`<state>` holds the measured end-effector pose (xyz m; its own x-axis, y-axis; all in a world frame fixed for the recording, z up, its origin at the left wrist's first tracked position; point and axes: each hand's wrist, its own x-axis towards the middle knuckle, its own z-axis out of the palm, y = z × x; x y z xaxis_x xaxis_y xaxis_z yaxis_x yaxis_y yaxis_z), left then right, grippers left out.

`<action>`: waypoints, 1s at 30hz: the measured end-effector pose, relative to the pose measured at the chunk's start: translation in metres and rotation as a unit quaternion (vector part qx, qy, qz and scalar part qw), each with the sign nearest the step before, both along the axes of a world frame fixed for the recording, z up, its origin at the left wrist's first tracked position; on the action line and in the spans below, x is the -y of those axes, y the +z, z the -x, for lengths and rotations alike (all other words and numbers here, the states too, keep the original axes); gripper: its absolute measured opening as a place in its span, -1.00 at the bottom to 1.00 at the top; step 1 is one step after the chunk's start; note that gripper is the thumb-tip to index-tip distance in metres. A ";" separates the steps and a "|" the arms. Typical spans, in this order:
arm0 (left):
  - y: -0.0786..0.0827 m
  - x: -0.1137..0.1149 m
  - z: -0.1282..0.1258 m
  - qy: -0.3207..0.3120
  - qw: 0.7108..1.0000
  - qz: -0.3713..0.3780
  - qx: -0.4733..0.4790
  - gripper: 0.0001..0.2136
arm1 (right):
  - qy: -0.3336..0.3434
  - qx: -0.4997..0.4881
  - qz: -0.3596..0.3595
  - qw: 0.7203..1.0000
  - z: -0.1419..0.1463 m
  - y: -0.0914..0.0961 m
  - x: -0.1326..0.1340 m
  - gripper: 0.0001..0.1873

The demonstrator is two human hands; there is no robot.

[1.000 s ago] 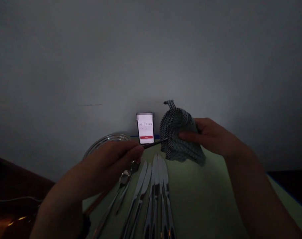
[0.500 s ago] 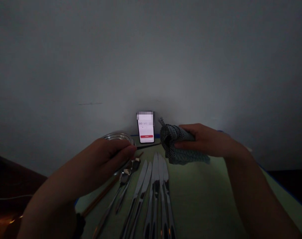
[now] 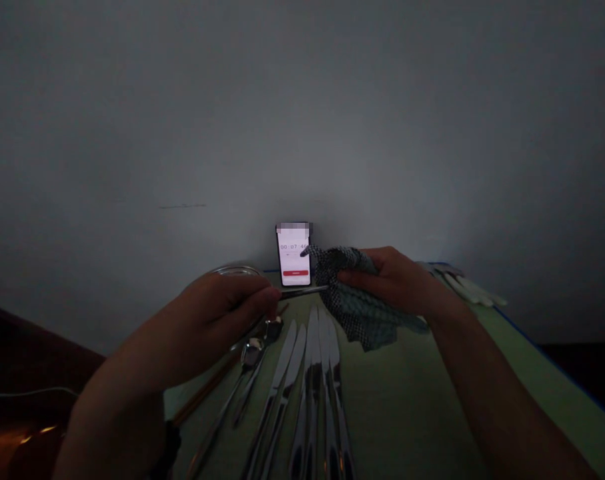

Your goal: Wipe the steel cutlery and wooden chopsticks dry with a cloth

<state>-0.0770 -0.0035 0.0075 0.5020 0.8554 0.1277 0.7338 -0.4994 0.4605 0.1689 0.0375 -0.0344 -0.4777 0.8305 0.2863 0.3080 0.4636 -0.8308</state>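
My left hand (image 3: 227,310) is closed on a slim metal piece of cutlery (image 3: 303,291), held level over the table. Its far end disappears into a dark-and-light checked cloth (image 3: 365,313), so I cannot tell its exact kind. The cloth is bunched in my right hand (image 3: 400,280), thumb on the near side, with a loose flap hanging down. Below the hands, several shiny table knives (image 3: 312,373) lie side by side, blades pointing away. Two spoons (image 3: 252,350) rest left of them, under my left hand.
A lit phone (image 3: 294,257) showing a timer leans on the grey wall. Behind my left hand is a round metal dish (image 3: 236,270), mostly covered. Wooden sticks (image 3: 202,400) lie at the left; several pale-handled utensils (image 3: 470,287) lie at the table's right back edge.
The cloth has shifted slightly left and sagged open, now covering the utensil's end. My left hand has moved a little right. The pale-handled utensils have come into clear view beyond my right wrist.
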 end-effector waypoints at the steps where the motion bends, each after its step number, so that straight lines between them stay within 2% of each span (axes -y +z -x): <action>1: 0.001 0.001 -0.002 0.002 1.000 -0.003 0.008 -0.68 | -0.035 -0.031 -0.011 0.999 0.003 -0.001 0.000 -0.72; 3: 0.002 0.002 -0.007 0.020 0.999 -0.022 0.025 -0.68 | -0.131 -0.120 -0.041 0.983 0.013 -0.006 -0.002 -0.70; 6: 0.001 0.006 -0.020 0.057 0.996 -0.058 0.027 -0.67 | -0.250 -0.272 -0.038 0.928 0.033 -0.017 -0.005 -0.67; 8: -0.002 0.008 -0.030 0.073 0.994 -0.084 0.003 -0.68 | -0.280 -0.336 0.002 0.899 0.045 -0.024 -0.007 -0.66; 11: -0.011 0.008 -0.047 0.087 0.988 -0.118 -0.051 -0.69 | -0.304 -0.379 0.082 0.870 0.055 -0.028 -0.008 -0.63; 14: -0.022 0.004 -0.059 0.096 0.986 -0.101 -0.091 -0.69 | -0.305 -0.404 0.157 0.848 0.057 -0.027 -0.009 -0.61; 16: -0.028 0.001 -0.063 0.095 0.986 -0.096 -0.097 -0.70 | -0.281 -0.437 0.217 0.826 0.059 -0.027 -0.009 -0.61; 19: -0.035 -0.005 -0.062 0.094 0.985 -0.100 -0.101 -0.70 | -0.198 -0.499 0.308 0.785 0.064 -0.029 -0.012 -0.66; 21: -0.038 -0.008 -0.059 0.086 0.986 -0.095 -0.105 -0.69 | -0.142 -0.523 0.342 0.767 0.066 -0.031 -0.014 -0.69; 24: -0.039 -0.011 -0.054 0.054 0.993 -0.067 -0.087 -0.69 | -0.109 -0.528 0.345 0.769 0.065 -0.030 -0.017 -0.72; 26: -0.037 -0.012 -0.048 0.016 0.997 -0.034 -0.063 -0.68 | -0.119 -0.519 0.306 0.789 0.061 -0.029 -0.018 -0.73; 28: -0.032 -0.012 -0.040 -0.007 0.999 -0.005 -0.050 -0.65 | -0.143 -0.485 0.229 0.832 0.054 -0.027 -0.016 -0.70; 30: -0.025 -0.012 -0.032 0.024 0.999 -0.009 -0.046 -0.61 | -0.146 -0.393 0.136 0.898 0.044 -0.025 -0.014 -0.68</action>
